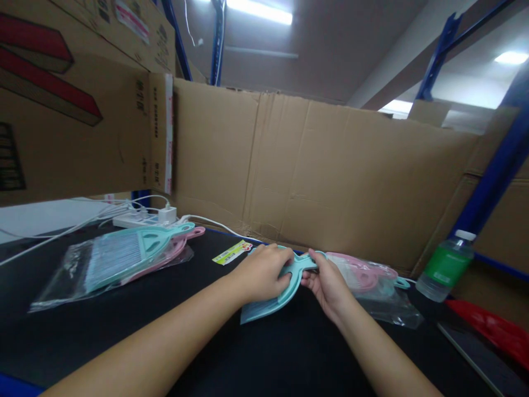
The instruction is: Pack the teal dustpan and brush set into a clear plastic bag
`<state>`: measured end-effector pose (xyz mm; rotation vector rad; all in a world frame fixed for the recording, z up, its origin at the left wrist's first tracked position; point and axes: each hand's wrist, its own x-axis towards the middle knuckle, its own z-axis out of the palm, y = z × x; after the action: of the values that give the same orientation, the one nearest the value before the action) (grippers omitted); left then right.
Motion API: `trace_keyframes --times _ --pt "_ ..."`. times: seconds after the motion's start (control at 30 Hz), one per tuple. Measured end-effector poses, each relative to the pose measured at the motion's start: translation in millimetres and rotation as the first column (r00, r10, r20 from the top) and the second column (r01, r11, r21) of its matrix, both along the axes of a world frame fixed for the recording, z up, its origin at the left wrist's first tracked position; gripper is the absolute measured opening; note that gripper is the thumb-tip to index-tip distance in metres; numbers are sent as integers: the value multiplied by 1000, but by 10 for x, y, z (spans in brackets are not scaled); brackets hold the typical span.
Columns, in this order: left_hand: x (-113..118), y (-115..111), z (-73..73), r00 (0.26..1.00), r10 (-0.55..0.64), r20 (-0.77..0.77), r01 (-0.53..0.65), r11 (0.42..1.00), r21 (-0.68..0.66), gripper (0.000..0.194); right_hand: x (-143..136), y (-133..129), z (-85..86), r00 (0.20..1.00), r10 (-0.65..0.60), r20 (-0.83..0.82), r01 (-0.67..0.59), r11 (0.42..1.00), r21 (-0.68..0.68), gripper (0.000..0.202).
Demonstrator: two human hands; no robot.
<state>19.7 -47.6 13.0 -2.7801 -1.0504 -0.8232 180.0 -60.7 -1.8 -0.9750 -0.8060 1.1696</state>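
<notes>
Together, both hands (pixel 264 273) (pixel 326 284) around teal dustpan (pixel 268 303)

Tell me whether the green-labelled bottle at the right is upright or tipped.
Tipped: the bottle leans with its white cap up and to the right, its base low on the black table.

A broad bare stretch of the black tabletop (pixel 124 336) lies open across the lower left and centre of the frame. At left, a clear plastic bag holding teal and pink brush sets (pixel 124 256) takes up the surface, with a white power strip and cables (pixel 140 218) behind it. The brown cardboard wall (pixel 330 176) closes off the back. At right, another bagged pink and teal set (pixel 372 286), a green-labelled plastic bottle (pixel 446 267) and what seems a red sheet (pixel 491 328) crowd the way.
</notes>
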Motion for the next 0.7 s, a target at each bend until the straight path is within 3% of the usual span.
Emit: trace_keyframes --times 0.1,0.37,0.6,0.7 --pt "-18 14 -10 1000 18 -22 -19 1000 -20 16 -10 -5 -25 999 42 19 -42 999 17 13" --pt "-43 31 43 996 -86 28 85 996 25 9 -75 -39 -31 989 103 102 -118 982 148 44" --pt "-62 -42 116 989 -127 83 131 990 -56 9 -98 -78 4 982 127 143 -159 957 242 44" --pt "-66 -58 140 991 -119 58 119 993 0 7 -121 -82 32 986 86 140 -117 965 235 46"
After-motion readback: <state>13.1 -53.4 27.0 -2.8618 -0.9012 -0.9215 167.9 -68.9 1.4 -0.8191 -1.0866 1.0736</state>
